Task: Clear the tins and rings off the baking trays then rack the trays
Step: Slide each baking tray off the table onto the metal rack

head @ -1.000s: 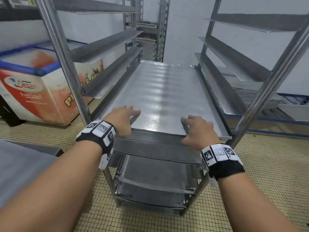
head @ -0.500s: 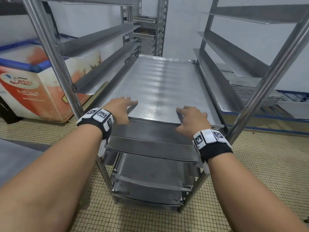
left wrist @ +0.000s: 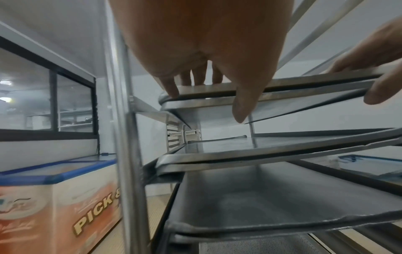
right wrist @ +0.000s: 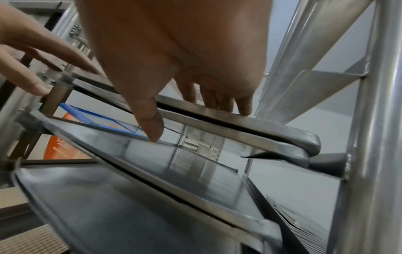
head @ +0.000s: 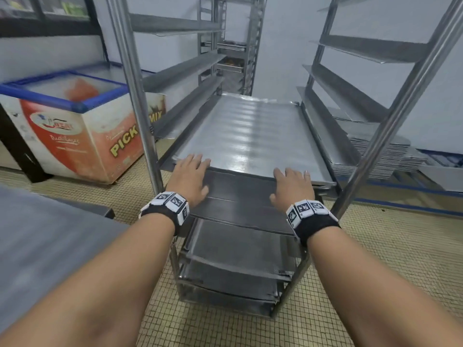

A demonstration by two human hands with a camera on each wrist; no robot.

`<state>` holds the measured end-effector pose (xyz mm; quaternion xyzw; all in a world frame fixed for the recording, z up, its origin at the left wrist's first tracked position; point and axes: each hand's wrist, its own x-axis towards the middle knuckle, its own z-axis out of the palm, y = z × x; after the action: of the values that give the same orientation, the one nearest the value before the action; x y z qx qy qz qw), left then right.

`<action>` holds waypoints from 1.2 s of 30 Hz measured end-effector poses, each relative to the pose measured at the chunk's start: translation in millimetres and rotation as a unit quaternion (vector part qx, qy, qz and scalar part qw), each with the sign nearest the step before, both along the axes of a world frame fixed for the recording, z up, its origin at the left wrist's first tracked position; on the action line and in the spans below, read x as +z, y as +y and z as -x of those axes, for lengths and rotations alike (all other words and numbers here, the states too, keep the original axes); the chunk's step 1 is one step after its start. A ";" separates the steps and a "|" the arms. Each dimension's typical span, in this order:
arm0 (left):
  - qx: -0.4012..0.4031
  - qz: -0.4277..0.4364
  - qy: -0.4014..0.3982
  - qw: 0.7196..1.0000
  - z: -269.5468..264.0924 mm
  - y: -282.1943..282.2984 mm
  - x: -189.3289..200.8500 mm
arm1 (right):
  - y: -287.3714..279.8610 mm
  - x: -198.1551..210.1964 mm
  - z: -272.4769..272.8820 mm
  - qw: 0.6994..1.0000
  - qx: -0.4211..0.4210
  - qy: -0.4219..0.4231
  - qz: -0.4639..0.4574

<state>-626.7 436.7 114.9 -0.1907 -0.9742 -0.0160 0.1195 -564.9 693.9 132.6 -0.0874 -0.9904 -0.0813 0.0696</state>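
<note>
You had the bare top tray [head: 245,136] nearly seated on its rack [head: 135,101] runners at 12 o'clock, left hand [head: 189,177] and right hand [head: 292,187] each with a spread, flat-fingered grip on its near edge; remaining trays unseen.

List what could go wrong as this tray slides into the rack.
1. The top tray lies right on a second tray; pushing may drag that one along or jam both.
2. The left hand and right hand press its near edge with straight fingers; their thumbs hang below it and could get pinched.
3. The rack post stands close beside the tray's right corner, which might snag.
</note>
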 end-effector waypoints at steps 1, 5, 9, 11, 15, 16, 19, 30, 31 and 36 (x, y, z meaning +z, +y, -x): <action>-0.005 -0.017 -0.012 1.000 -10.7 -8.5 -1.4 | -5.1 -1.9 -6.9 1.000 -0.001 0.003 0.007; 0.014 -0.080 -0.077 0.994 -57.0 -57.3 -6.3 | -39.7 -2.2 -34.5 0.999 -0.012 -0.005 0.043; 0.124 -0.122 -0.174 0.969 -110.7 -125.4 -20.8 | -104.1 -5.4 -57.5 0.992 0.051 -0.079 0.082; 0.190 -0.129 -0.221 0.948 -140.9 -167.2 -37.1 | -147.2 -12.9 -70.4 0.983 0.097 -0.126 0.096; 0.321 -0.145 -0.241 0.904 -216.6 -251.9 -76.5 | -241.6 -33.8 -106.3 0.955 0.186 -0.196 0.126; 0.353 -0.147 -0.252 0.889 -238.7 -268.6 -86.2 | -263.8 -39.7 -116.0 0.947 0.209 -0.209 0.128; 0.437 -0.156 -0.286 0.838 -310.5 -314.5 -125.4 | -326.3 -62.1 -142.1 0.926 0.261 -0.248 0.117; 0.673 -0.224 -0.268 0.652 -481.3 -338.7 -174.9 | -494.4 -129.5 -183.7 0.829 0.401 -0.367 0.127; 0.674 -0.221 -0.273 0.650 -484.7 -336.3 -177.3 | -503.7 -135.4 -184.6 0.825 0.398 -0.376 0.143; 0.680 -0.237 -0.297 0.628 -489.2 -322.4 -173.3 | -528.0 -155.1 -182.5 0.818 0.338 -0.384 0.263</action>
<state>-137.5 114.2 -58.4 0.5758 -0.7726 -0.2158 -0.1580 -382.4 165.9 -22.6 0.2758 -0.8881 0.1836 -0.3186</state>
